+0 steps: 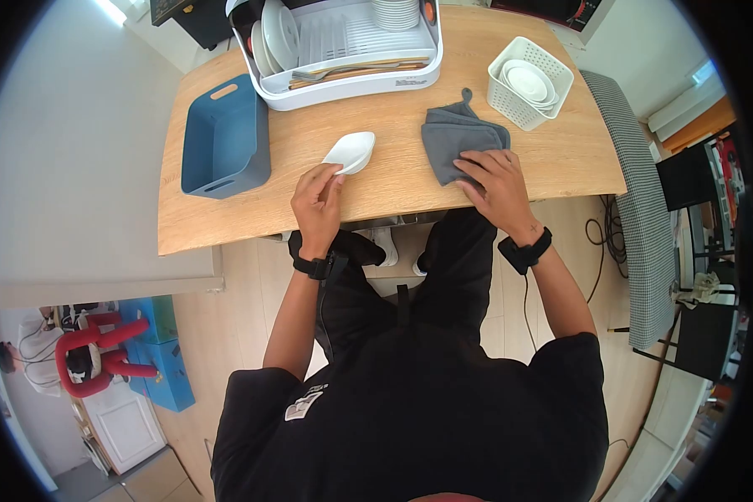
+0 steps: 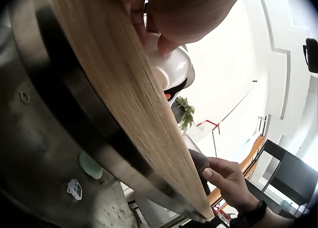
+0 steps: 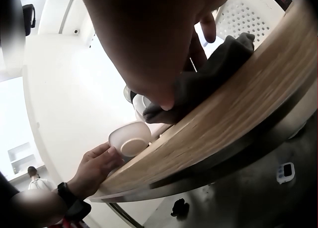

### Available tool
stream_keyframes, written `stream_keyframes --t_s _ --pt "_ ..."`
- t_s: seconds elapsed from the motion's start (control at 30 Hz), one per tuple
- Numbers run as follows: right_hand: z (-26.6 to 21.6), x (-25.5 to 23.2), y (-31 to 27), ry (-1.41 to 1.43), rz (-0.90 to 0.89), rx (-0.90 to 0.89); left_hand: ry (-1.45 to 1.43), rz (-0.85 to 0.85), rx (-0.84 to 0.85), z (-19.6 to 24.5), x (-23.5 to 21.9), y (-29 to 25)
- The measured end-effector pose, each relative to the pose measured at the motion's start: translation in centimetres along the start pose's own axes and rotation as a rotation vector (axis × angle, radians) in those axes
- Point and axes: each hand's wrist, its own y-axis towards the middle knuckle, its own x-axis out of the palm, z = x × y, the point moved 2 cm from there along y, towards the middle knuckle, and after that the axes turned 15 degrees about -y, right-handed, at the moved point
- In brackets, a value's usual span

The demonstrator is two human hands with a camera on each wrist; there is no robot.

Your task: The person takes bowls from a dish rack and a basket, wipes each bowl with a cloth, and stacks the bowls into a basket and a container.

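Note:
In the head view, my left hand (image 1: 316,201) pinches the rim of a small white bowl (image 1: 353,151) between thumb and fingers. The bowl is tilted over the near part of the table, and its foot ring shows in the right wrist view (image 3: 133,146). My right hand (image 1: 498,186) is at the near edge of a folded grey cloth (image 1: 456,134) with a hanging loop. Its fingers lie over the cloth and the thumb sits at the cloth's edge, gripping it. From the left wrist, the cloth (image 2: 199,163) appears at that hand's thumb.
A blue bin (image 1: 255,159) stands at the left of the wooden table (image 1: 385,197). Behind is a white dish rack (image 1: 351,84) with plates, stacked dishes and chopsticks. A white perforated basket (image 1: 519,110) holding white dishes stands at the right, close to the cloth.

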Motion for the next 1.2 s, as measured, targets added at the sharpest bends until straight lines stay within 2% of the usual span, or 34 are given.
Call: stream_keyframes --t_s 0.07,0.1,0.17,0.27,0.37,0.43,0.5,0.53,0.57,0.6,0.7,0.73,0.8,0.87,0.93,1.1,1.2 --pt "-0.4 -1.4 0.3 0.036 0.167 0.038 0.037 -0.036 0.002 0.6 0.4 0.2" --pt "-0.6 -2.4 0.5 0.039 0.168 0.040 0.040 -0.039 0.002 0.6 0.4 0.3" --pt "-1.3 -5.2 1.1 0.074 -0.008 0.059 0.044 -0.043 -0.006 0.5 0.7 0.6" --pt "-4.9 -12.5 3.4 0.196 0.160 -0.111 0.084 -0.049 -0.009 1.4 1.1 2.6" --pt "-8.0 -18.8 4.2 0.230 0.261 -0.335 0.182 -0.073 0.121 2.8 1.9 6.7" --pt "-10.1 -21.1 4.2 0.259 0.386 -0.365 0.181 -0.082 0.221 3.4 2.9 10.1" --pt "-10.6 -23.3 4.0 0.177 0.280 -0.485 0.160 -0.087 0.156 3.6 4.1 13.3" --pt "-10.2 -24.5 4.6 0.177 0.279 -0.482 0.160 -0.090 0.155 3.3 4.7 14.8" --pt "-9.9 -25.6 5.2 0.185 0.209 -0.569 0.182 -0.081 0.170 3.1 5.4 16.3" --pt "-9.7 -26.0 5.4 0.193 0.136 -0.653 0.205 -0.074 0.183 2.7 6.0 17.6" --pt "-8.7 -25.1 5.2 0.174 0.118 -0.621 0.222 -0.004 0.214 1.0 8.2 20.9" --pt "-8.4 -25.0 5.1 0.164 0.112 -0.608 0.217 -0.011 0.213 0.7 9.0 21.9" --pt "-8.0 -24.8 5.0 0.146 0.101 -0.585 0.265 -0.023 0.327 0.8 10.4 23.5" --pt "-7.6 -24.3 4.8 0.135 0.085 -0.557 0.205 -0.040 0.304 -0.1 11.9 24.9" --pt "-7.2 -23.9 4.6 0.128 0.073 -0.529 0.218 -0.042 0.457 -1.0 13.2 26.3" --pt "-6.1 -23.4 4.0 0.105 0.044 -0.468 0.281 -0.102 0.413 -2.7 15.8 28.4" --pt "-5.9 -23.2 4.3 0.095 0.045 -0.456 0.315 -0.140 0.507 -2.7 16.6 29.4"
